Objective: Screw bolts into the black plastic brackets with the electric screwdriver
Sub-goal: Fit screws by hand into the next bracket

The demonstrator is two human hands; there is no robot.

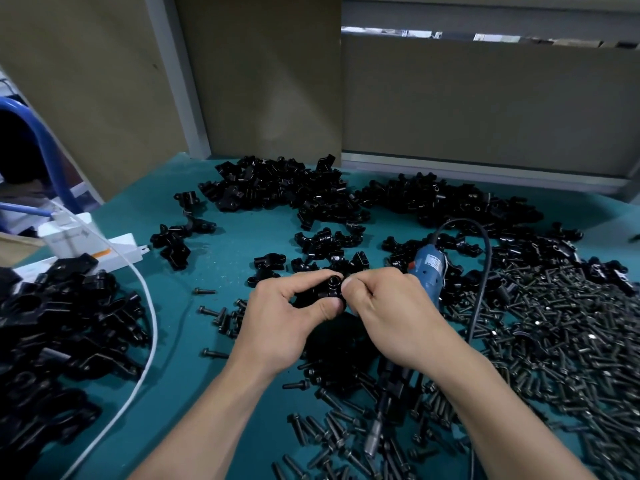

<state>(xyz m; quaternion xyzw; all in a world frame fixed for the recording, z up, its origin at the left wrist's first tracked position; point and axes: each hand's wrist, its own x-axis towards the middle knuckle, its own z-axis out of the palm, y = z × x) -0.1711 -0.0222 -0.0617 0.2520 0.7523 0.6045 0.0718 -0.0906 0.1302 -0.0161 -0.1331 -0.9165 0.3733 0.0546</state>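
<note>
Above the middle of the green table, both hands hold one black plastic bracket (pixel 329 292). My left hand (pixel 284 317) grips it from the left, thumb below and fingers on top. My right hand (pixel 381 306) pinches the bracket's right side next to its round open socket; whether a bolt is between those fingertips is hidden. The electric screwdriver (pixel 427 271), blue-bodied with a black cord, runs under my right hand and forearm, its metal tip (pixel 372 441) pointing toward me. I cannot tell if the hand holds it. Loose black bolts (pixel 554 341) cover the table at right.
Heaps of black brackets lie at the back (pixel 277 188), back right (pixel 450 199) and near left (pixel 62 327). A white cable (pixel 149 306) curves across the left side from a white power strip (pixel 114 251). Cardboard panels (pixel 485 102) wall off the back.
</note>
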